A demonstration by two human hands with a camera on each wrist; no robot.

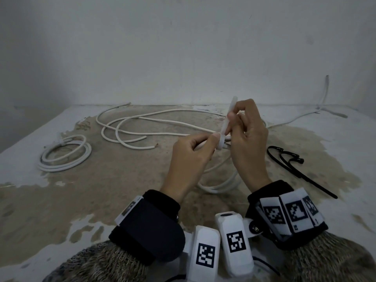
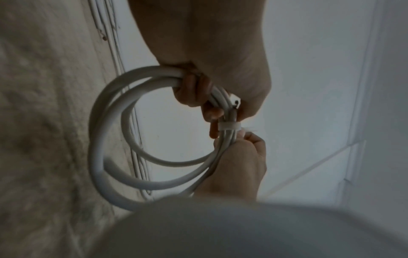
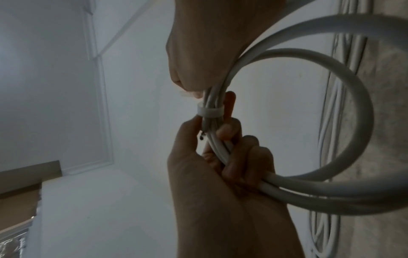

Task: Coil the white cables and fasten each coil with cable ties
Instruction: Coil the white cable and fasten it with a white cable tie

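Pale, stained flooring meets a bare wall, with loose white cables [image 1: 154, 127] sprawled at the far side. Near the middle, the left hand [image 1: 191, 157] grips a coiled white cable [image 2: 114, 150], fingers curled round the bunched strands, the loops hanging below. A white cable tie [image 3: 209, 111] rings the bunch beside that grip; its free tail [image 1: 230, 117] points up and away, pinched by the right hand [image 1: 248, 139]. A finished coil [image 1: 65, 153] lies flat at left. Black cable ties [image 1: 289, 161] lie at right, their long axis running near-right.

White coil [image 2: 106, 157] (held aloft), tie [image 2: 229, 126] cinched
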